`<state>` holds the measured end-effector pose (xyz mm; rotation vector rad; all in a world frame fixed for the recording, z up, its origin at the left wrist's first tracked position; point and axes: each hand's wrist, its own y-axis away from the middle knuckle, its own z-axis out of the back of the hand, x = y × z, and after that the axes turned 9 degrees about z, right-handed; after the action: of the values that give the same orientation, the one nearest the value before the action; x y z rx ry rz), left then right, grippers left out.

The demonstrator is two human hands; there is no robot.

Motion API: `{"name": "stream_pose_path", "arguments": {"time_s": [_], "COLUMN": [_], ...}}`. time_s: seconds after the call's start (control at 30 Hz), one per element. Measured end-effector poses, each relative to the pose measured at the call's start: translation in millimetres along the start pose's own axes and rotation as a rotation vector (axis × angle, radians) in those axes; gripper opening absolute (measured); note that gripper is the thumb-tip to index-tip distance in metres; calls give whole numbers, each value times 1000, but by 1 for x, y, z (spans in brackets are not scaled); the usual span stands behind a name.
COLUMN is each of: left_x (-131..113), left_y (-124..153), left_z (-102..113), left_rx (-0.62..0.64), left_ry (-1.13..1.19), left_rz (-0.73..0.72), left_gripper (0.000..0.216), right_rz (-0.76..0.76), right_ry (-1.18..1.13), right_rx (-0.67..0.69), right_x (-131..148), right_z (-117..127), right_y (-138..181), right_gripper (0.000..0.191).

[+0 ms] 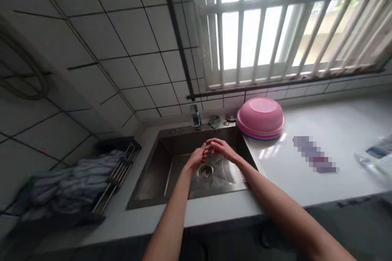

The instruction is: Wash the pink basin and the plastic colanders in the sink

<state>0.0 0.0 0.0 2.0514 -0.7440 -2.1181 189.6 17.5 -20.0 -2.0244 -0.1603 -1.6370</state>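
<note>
Both hands are held over the stainless steel sink (180,167), close above its drain (205,171). My left hand (197,158) has its fingers curled inward, and no object shows in it. From the right, my right hand (221,147) reaches across with bent, slightly spread fingers; its fingertips meet the fingers of the left. Nothing is visible in the right hand either. Behind the hands, the faucet (195,117) stands at the sink's back rim. A little water seems to glisten on the basin floor.
Upside-down pink basins (260,116) are stacked at the sink's back right corner. On the white counter (284,183) lie a blurred-out item (315,155) and a clear plastic bottle (378,155). Left of the sink, striped cloth (76,179) lies by a metal rack (114,179). A barred window (275,28) is behind.
</note>
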Motion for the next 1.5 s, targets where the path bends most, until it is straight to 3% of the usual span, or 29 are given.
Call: {"name": "stream_pose_path", "arguments": {"time_s": [0.23, 0.4, 0.47, 0.57, 0.87, 1.0, 1.1, 1.23, 1.37, 1.5], "left_x": [3, 7, 7, 8, 8, 7, 7, 6, 7, 9], "left_y": [-2, -11, -13, -13, -11, -11, -12, -12, -13, -13], "left_z": [-1, 4, 6, 8, 8, 10, 11, 9, 7, 10], "left_rx": [-78, -360, -410, -422, -428, -436, -464, -467, -445, -470], "left_ry": [-200, -588, -670, -709, -726, -725, -722, -719, -734, -709], "left_rz": [-47, -231, -232, -196, -274, -274, -267, -289, -288, -283], "left_gripper": [75, 62, 58, 55, 51, 51, 52, 51, 50, 50], "right_rz": [7, 49, 47, 31, 33, 56, 150, 181, 120, 95], "right_ry": [94, 363, 485, 561, 634, 686, 788, 1023, 1236, 1332], "right_rx": [10, -205, -259, -272, -216, -191, -200, -379, -247, -185], "right_x": [-1, -4, -7, -8, -9, 4, 29, 56, 50, 32], "right_z": [0, -1, 2, 7, 3, 4, 19, 53, 74, 69], "right_y": [0, 0, 0, 0, 1, 7, 16, 20, 1, -41], "right_gripper": [49, 29, 23, 23, 22, 22, 21, 20, 16, 24]}}
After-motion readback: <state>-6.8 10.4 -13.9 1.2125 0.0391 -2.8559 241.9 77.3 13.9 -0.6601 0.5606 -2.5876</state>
